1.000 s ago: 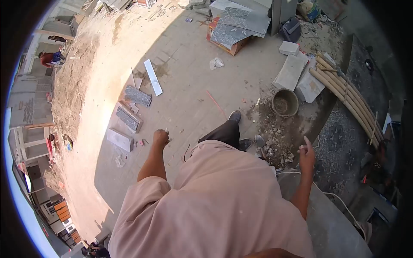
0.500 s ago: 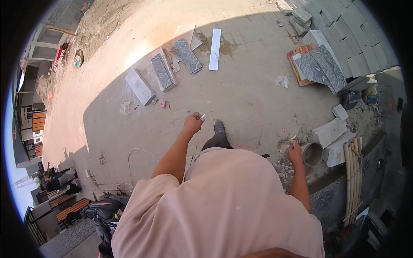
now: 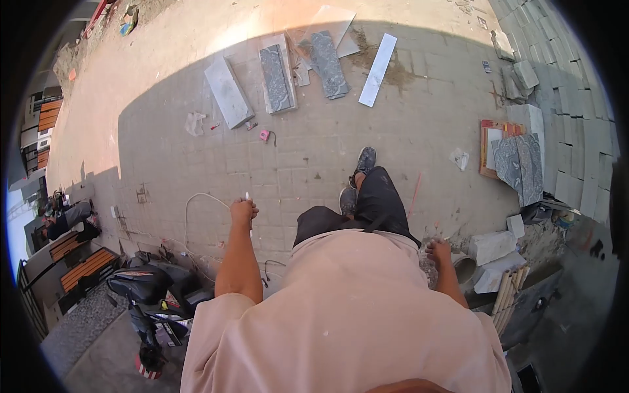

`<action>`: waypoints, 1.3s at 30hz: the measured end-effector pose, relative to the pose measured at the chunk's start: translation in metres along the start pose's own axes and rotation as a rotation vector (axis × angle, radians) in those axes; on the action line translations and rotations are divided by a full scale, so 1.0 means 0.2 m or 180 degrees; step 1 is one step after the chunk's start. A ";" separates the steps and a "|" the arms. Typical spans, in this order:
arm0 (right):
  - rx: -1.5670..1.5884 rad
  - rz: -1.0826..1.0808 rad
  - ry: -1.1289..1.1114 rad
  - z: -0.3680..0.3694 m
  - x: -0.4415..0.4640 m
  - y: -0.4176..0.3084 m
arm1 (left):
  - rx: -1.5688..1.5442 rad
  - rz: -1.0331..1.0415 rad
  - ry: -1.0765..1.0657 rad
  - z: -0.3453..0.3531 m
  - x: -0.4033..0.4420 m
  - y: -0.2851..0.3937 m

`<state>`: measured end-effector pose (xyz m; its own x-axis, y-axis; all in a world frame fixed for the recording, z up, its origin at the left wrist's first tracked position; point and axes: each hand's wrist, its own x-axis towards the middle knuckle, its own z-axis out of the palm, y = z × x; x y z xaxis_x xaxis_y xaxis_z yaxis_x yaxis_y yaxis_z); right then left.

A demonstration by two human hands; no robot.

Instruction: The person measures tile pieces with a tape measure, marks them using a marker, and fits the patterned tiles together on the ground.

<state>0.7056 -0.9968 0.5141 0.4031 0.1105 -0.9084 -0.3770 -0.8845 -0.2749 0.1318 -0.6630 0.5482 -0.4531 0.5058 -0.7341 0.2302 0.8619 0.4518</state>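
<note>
My left hand (image 3: 244,213) is closed around a slim white pen-like stick (image 3: 248,196), its end poking out above the fist. It hangs over the paving, left of my legs. My right hand (image 3: 438,251) is low on the right with its fingers curled; whatever they pinch is too small to make out. A round bucket (image 3: 465,268) stands just beyond that hand, partly hidden by the forearm. In front of me lie a pink tape measure (image 3: 265,135), a pale block (image 3: 228,93), patterned grey tile pieces (image 3: 327,65) and a long white strip (image 3: 378,71).
At the right, more patterned tiles (image 3: 517,160) lean by stacked grey blocks (image 3: 580,131). Bamboo poles (image 3: 508,295) lie near the bucket. A pale hose (image 3: 187,223) curves along the ground at left, near a parked motorcycle (image 3: 147,288). Another person (image 3: 69,219) sits at far left.
My view has turned and moved, so the tiles and blocks sit farther right. My left hand has lowered and swung left with the white stick. Both my shoes now show.
</note>
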 end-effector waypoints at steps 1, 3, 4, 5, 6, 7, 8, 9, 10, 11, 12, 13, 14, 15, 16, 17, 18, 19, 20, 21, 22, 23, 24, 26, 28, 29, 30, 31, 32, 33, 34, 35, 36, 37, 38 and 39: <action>-0.0065 -0.0122 0.0029 0.03 0.07 -0.17 | -0.0013 -0.0018 -0.0046 0.04 -0.01 -0.01; -0.0251 -0.0241 0.0211 0.11 0.23 -0.51 | -0.0007 -0.0074 -0.0077 0.13 -0.03 0.01; -0.0243 -0.0373 0.0251 0.15 0.33 -0.67 | 0.0242 -0.0012 -0.0213 0.17 -0.04 0.04; -0.0233 -0.0505 0.0285 0.22 0.43 -0.83 | 0.0491 0.0049 -0.0347 0.19 -0.04 0.08; -0.0183 -0.0598 0.0265 0.30 0.54 -0.98 | 0.0524 -0.0011 -0.0321 0.19 -0.03 0.13; -0.0124 -0.0694 0.0247 0.39 0.65 -1.13 | 0.0898 0.0142 -0.0266 0.19 -0.01 0.19; -0.0312 -0.0892 0.0221 0.51 0.74 -1.27 | 0.1283 0.0295 -0.0227 0.21 0.02 0.26; -0.0484 -0.1078 0.0204 0.64 0.80 -1.39 | 0.1346 0.0249 -0.0235 0.20 0.09 0.33; -0.0840 -0.1399 0.0131 0.79 0.86 -1.48 | 0.1423 0.0313 -0.0062 0.19 0.17 0.39; -0.1224 -0.1726 0.0048 0.92 0.90 -1.55 | 0.1479 0.0362 0.0104 0.19 0.26 0.44; -0.1669 -0.1879 0.0002 1.07 0.86 -1.61 | 0.1497 0.0312 0.0080 0.22 0.38 0.50; -0.2112 -0.2029 -0.0051 1.22 0.79 -1.68 | 0.1625 0.0584 0.0255 0.27 0.52 0.58; -0.2493 -0.1863 -0.0089 1.35 0.77 -1.68 | 0.1764 0.0842 0.0428 0.32 0.66 0.66; -0.2873 -0.1687 -0.0141 1.48 0.74 -1.67 | 0.1844 0.0790 0.0467 0.40 0.76 0.79; -0.3107 -0.1384 -0.0059 1.61 0.59 -1.71 | 0.1911 0.0749 0.0511 0.51 0.89 0.92; -0.3328 -0.1096 0.0029 1.71 0.46 -1.75 | 0.1917 0.0778 0.0514 0.61 1.06 0.96; -0.3417 -0.1244 0.0046 1.78 0.44 -1.69 | 0.1914 0.0832 0.0520 0.72 1.26 1.01; -0.3490 -0.1402 0.0080 1.84 0.44 -1.63 | 0.2003 0.0848 0.0458 0.83 1.41 1.07; -0.3703 -0.1594 0.0284 1.89 0.41 -1.63 | 0.2093 0.0863 0.0387 0.94 1.57 1.12; -0.3651 -0.1694 0.0355 1.94 0.43 -1.64 | 0.2217 0.0941 0.0374 1.06 1.77 1.13; -0.3618 -0.1672 0.0322 1.97 0.44 -1.63 | 0.2345 0.1024 0.0359 1.18 1.95 1.15; -0.3583 -0.1629 0.0286 2.02 0.44 -1.59 | 0.2398 0.1103 0.0362 1.28 2.11 1.17; -0.3422 -0.1571 0.0250 2.07 0.43 -1.56 | 0.2450 0.1171 0.0343 1.40 2.26 1.18; -0.3306 -0.1474 0.0193 2.17 0.41 -1.50 | 0.2301 0.1213 0.0305 1.58 2.56 1.17; -0.3308 -0.1563 0.0048 2.30 0.40 -1.44 | 0.2229 0.0879 0.0421 1.73 2.77 1.22; -0.3327 -0.1534 0.0032 2.38 0.41 -1.42 | 0.2245 0.0848 0.0409 1.78 2.86 1.23; -0.3378 -0.1429 0.0018 2.44 0.42 -1.40 | 0.2316 0.0752 0.0534 1.84 2.95 1.23; -0.3421 -0.1329 0.0012 2.50 0.43 -1.40 | 0.2384 0.0667 0.0657 1.88 3.02 1.24; -0.3437 -0.1300 0.0019 2.56 0.44 -1.41 | 0.2392 0.0650 0.0630 1.91 3.09 1.24; -0.3627 -0.1257 -0.0007 2.60 0.44 -1.43 | 0.2513 0.0755 0.0717 1.93 3.13 1.24; -0.3825 -0.1213 -0.0043 2.63 0.44 -1.44 | 0.2633 0.0851 0.0806 1.94 3.18 1.22; -0.3856 -0.1184 -0.0046 2.65 0.44 -1.47 | 0.2637 0.0818 0.0780 1.94 3.22 1.21; -0.3869 -0.1198 -0.0095 2.66 0.45 -1.49 | 0.2760 0.0842 0.0826 1.95 3.24 1.20; -0.3880 -0.1218 -0.0141 2.67 0.45 -1.51 | 0.2878 0.0873 0.0875 1.95 3.27 1.19; -0.3903 -0.1206 -0.0124 2.67 0.45 -1.52 | 0.2864 0.0860 0.0851 1.96 3.28 1.18; -0.3868 -0.1188 -0.0194 2.67 0.46 -1.53 | 0.2834 0.0921 0.0885 1.95 3.28 1.18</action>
<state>0.4132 -0.4743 0.3468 0.2684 0.4333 -0.8604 0.7675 -0.6359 -0.0808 0.2251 -0.1148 -0.0245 -0.4374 0.7741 -0.4576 0.8791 0.4752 -0.0364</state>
